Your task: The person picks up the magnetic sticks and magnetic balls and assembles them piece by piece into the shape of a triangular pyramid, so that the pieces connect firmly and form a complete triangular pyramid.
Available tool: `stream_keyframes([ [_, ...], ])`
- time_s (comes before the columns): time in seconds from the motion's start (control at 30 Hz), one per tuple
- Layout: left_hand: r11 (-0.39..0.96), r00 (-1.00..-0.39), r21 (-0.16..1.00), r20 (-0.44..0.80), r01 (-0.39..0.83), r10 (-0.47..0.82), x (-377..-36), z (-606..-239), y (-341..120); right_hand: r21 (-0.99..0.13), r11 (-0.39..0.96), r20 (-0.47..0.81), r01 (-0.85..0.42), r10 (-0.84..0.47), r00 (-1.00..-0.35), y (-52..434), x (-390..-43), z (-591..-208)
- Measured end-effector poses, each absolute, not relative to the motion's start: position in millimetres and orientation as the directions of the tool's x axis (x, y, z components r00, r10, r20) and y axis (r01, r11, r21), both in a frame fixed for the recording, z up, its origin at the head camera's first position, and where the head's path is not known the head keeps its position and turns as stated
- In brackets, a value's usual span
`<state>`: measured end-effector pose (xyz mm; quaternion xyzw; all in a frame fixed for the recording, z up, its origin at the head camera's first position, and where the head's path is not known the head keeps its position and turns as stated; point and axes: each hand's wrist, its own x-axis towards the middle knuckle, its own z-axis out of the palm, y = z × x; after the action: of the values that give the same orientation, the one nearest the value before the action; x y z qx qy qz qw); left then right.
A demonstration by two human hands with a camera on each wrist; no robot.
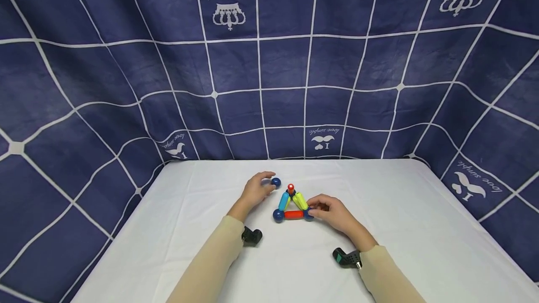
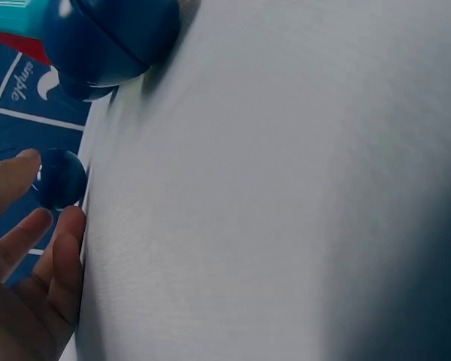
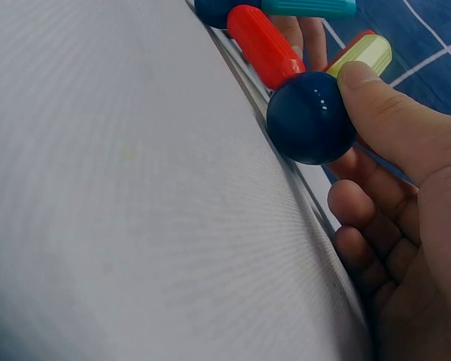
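A magnetic-stick triangle (image 1: pixel 294 215) lies on the white cloth, with blue balls at its corners and red, light blue and yellow-green sticks between them. My right hand (image 1: pixel 334 214) pinches the near right corner ball (image 3: pixel 308 120) between thumb and fingers. At the far corner a red stick (image 1: pixel 291 188) shows above the ball there. To the left of that corner is a loose blue ball (image 1: pixel 275 182). My left hand (image 1: pixel 255 191) is around this ball, thumb and fingers spread on either side; firm contact is not visible. The near left corner ball (image 1: pixel 279 215) is untouched.
The white-covered table (image 1: pixel 202 200) extends around the triangle on all sides. A dark blue checked cloth (image 1: pixel 286 64) hangs behind the table and along both sides. Black wrist-worn devices (image 1: pixel 251 236) sit at both wrists, close above the table.
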<state>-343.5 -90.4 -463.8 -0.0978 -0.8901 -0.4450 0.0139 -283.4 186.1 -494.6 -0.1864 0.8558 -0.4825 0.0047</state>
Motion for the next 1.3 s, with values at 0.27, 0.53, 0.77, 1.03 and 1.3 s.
stream_keyframes([
  [0.27, 0.675, -0.981, 0.719, 0.049, 0.167, 0.190, -347.4, -459.7, -84.1, -0.822, 0.475, 0.170, -0.314, -0.322, -0.931, 186.1, -283.4, -492.3],
  [0.53, 0.715, -0.981, 0.676, 0.070, 0.180, 0.180, -345.1, -462.2, -86.7, -0.822, 0.462, 0.189, -0.333, -0.331, -0.924, 184.0, -281.7, -490.4],
  [0.77, 0.720, -0.982, 0.669, 0.103, 0.188, 0.160, -340.4, -464.7, -86.7, -0.822, 0.458, 0.195, -0.338, -0.330, -0.924, 183.7, -281.1, -491.9],
  [1.03, 0.675, -0.987, 0.720, 0.106, 0.162, 0.124, -337.9, -468.2, -87.3, -0.818, 0.474, 0.182, -0.325, -0.324, -0.929, 185.3, -281.8, -496.5],
  [1.3, 0.509, -0.997, 0.858, 0.070, 0.071, 0.020, -335.3, -467.0, -88.0, -0.814, 0.477, 0.189, -0.331, -0.321, -0.928, 185.5, -281.4, -496.0],
])
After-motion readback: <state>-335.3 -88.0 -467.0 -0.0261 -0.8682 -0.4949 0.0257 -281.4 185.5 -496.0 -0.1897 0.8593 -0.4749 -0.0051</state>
